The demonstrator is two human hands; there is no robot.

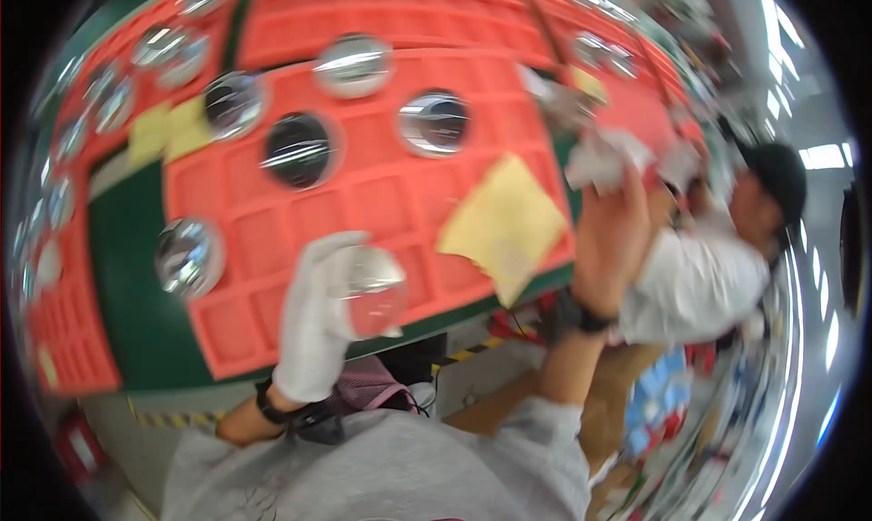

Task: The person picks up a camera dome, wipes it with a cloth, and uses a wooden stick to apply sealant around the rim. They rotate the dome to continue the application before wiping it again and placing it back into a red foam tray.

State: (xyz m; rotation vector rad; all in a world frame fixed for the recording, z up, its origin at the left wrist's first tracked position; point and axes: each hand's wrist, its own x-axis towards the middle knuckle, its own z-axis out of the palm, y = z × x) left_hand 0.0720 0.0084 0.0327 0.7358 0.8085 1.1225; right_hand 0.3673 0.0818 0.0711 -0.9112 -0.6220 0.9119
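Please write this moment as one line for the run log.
left hand: white glove, holds clear dome | right hand: bare, holds white cloth | orange tray: shiny domes, yellow cloth

left hand [318, 317] gloved, gripping | right hand [610, 226] bare, raised, clutching

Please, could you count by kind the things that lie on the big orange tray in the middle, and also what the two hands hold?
On the big orange tray:
Shiny round lenses: 5, for example this one
Yellow cloth: 1
Yellow notes: 2, blurred
In the hands:
Left hand, gloved: 1 clear round lens
Right hand: 1 white cloth
Total: 10
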